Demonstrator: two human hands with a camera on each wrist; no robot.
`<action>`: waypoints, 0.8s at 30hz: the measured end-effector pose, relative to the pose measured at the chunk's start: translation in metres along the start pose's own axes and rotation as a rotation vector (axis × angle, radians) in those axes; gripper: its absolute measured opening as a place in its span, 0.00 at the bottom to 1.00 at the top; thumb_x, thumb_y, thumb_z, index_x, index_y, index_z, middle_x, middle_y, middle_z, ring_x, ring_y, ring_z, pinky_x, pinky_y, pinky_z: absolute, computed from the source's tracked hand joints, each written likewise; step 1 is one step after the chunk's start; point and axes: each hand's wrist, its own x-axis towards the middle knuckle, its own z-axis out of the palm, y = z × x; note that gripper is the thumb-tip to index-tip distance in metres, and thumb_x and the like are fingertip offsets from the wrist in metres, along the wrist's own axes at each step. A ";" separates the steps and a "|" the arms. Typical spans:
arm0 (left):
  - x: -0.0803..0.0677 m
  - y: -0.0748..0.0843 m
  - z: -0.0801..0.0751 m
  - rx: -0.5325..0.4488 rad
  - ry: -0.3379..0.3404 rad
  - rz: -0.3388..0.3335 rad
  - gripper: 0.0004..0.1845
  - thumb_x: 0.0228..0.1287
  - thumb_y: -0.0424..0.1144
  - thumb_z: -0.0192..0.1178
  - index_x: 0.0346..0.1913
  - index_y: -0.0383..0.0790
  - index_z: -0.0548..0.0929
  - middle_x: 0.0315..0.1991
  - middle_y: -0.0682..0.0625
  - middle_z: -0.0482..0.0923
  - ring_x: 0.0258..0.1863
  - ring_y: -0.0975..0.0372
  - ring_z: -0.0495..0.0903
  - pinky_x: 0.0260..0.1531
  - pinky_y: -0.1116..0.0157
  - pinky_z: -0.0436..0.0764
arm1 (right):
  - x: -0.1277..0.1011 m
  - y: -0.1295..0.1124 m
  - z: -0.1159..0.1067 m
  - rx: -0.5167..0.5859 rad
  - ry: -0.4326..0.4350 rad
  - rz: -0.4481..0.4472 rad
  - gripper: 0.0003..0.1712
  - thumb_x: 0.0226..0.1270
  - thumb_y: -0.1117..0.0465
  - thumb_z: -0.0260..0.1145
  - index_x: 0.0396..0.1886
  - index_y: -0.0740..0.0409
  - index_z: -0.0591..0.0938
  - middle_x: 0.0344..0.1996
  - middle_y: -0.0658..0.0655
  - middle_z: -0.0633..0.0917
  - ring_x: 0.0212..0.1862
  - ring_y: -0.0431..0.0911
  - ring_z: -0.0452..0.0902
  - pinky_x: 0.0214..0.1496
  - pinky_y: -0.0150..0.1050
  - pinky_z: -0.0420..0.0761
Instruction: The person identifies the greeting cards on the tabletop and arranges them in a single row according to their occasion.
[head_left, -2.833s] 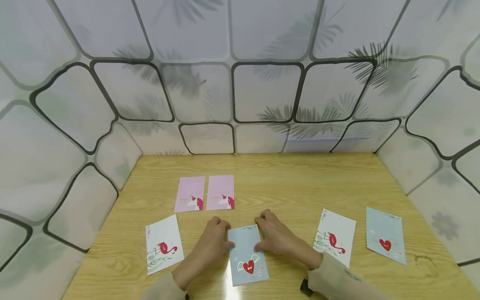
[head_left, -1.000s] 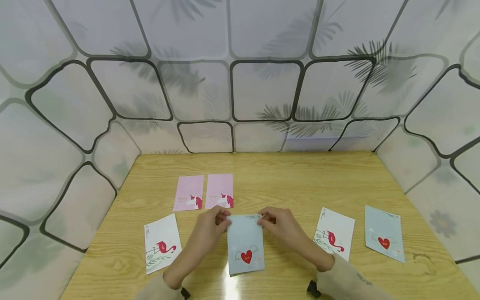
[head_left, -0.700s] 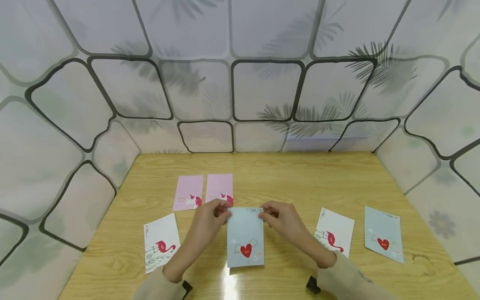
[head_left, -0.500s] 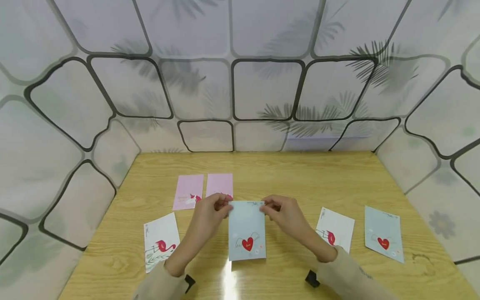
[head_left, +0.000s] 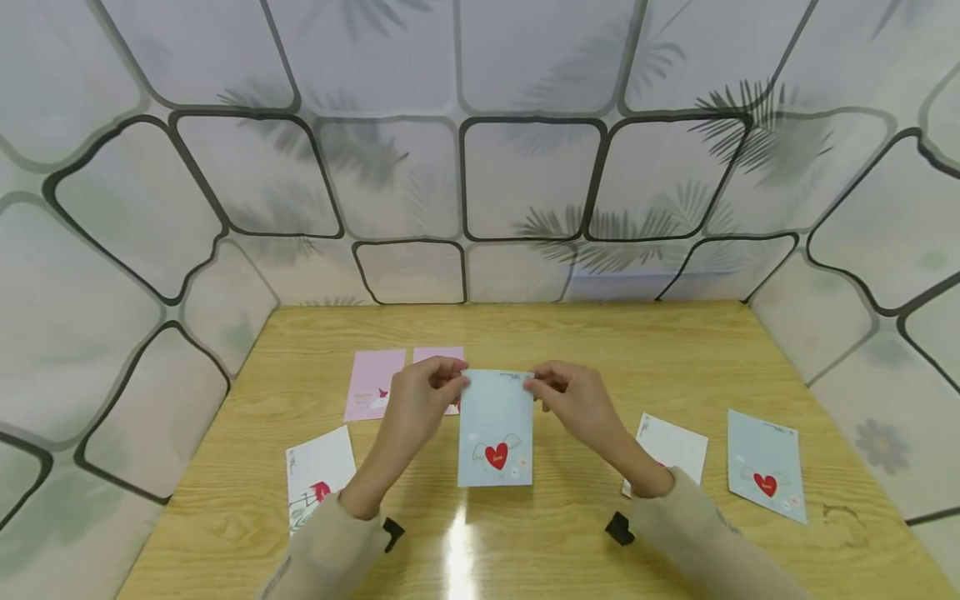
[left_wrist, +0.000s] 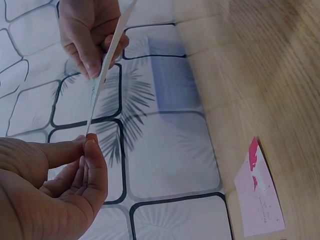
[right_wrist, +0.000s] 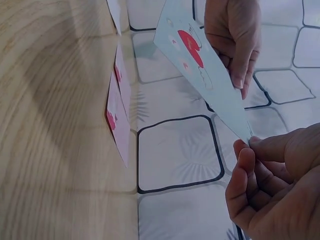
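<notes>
A light blue card (head_left: 496, 417) with a red winged heart hangs between both hands, raised off the wooden table. My left hand (head_left: 420, 400) pinches its upper left corner between thumb and fingers. At the upper right corner, my right hand (head_left: 581, 404) pinches it the same way. The left wrist view shows the card nearly edge-on, with the left hand (left_wrist: 55, 185) gripping one end. In the right wrist view its printed face is visible beside the right hand (right_wrist: 280, 175). Behind the left hand lie two pink unicorn cards (head_left: 372, 379), the right one partly covered.
A white flamingo card (head_left: 321, 467) lies at left, partly under the left forearm. Another white card (head_left: 675, 446) lies at right, partly behind the right forearm. Further right is a second blue heart card (head_left: 767, 467). Patterned fabric walls (head_left: 532, 179) enclose the wooden table (head_left: 615, 342).
The blue heart card lay flat on the table between the hands earlier. Both hands now pinch its top corners and have lifted it up and away from the person.
</notes>
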 end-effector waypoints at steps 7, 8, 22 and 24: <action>0.017 0.009 0.000 -0.025 0.006 -0.015 0.05 0.66 0.30 0.70 0.44 0.36 0.90 0.33 0.49 0.86 0.28 0.61 0.83 0.29 0.66 0.85 | 0.016 -0.002 -0.010 0.022 0.027 -0.022 0.05 0.71 0.65 0.71 0.39 0.65 0.89 0.26 0.55 0.87 0.26 0.51 0.80 0.27 0.32 0.77; 0.019 0.010 0.000 -0.034 0.009 -0.016 0.05 0.66 0.30 0.70 0.44 0.36 0.90 0.33 0.49 0.86 0.28 0.61 0.83 0.30 0.65 0.86 | 0.018 -0.002 -0.011 0.024 0.033 -0.020 0.06 0.71 0.65 0.71 0.39 0.65 0.89 0.26 0.55 0.87 0.26 0.51 0.81 0.28 0.32 0.78; 0.045 0.021 0.002 -0.065 0.027 -0.034 0.06 0.68 0.31 0.69 0.45 0.35 0.90 0.35 0.47 0.87 0.32 0.60 0.84 0.34 0.64 0.87 | 0.042 -0.007 -0.022 0.041 0.098 0.035 0.08 0.71 0.63 0.72 0.38 0.67 0.89 0.26 0.63 0.87 0.29 0.51 0.83 0.31 0.33 0.81; 0.048 0.021 0.003 -0.072 0.034 -0.025 0.06 0.68 0.31 0.69 0.45 0.35 0.90 0.36 0.46 0.87 0.32 0.60 0.84 0.36 0.62 0.87 | 0.045 -0.006 -0.023 0.040 0.110 0.046 0.09 0.71 0.62 0.72 0.38 0.66 0.89 0.25 0.61 0.87 0.28 0.52 0.83 0.30 0.32 0.80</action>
